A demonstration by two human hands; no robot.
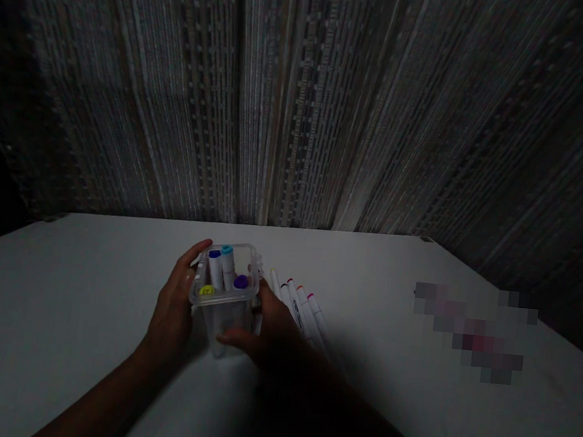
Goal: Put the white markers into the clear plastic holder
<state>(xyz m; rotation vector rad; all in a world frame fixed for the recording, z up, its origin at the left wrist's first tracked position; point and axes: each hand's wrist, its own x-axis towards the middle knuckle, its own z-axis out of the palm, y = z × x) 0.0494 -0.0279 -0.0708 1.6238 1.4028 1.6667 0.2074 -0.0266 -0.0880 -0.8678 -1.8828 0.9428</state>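
Between my two hands is a clear plastic container [227, 319] with several markers standing inside it. Their caps show dark blue, light blue [227, 249], purple [241, 282] and yellow [207, 291]. My left hand [174, 303] wraps the container's left side, fingers up near the rim. Around the right side curls my right hand [273, 330], its thumb across the front wall. Just right of the container, partly behind my right hand, several white markers [308, 313] lie side by side on the table, with coloured ends pointing away from me.
The white table [112, 263] runs back to a striped, woven-looking curtain [292, 108]. On the right part of the table is a pixelated patch [470, 339] whose content I cannot make out. The scene is dim.
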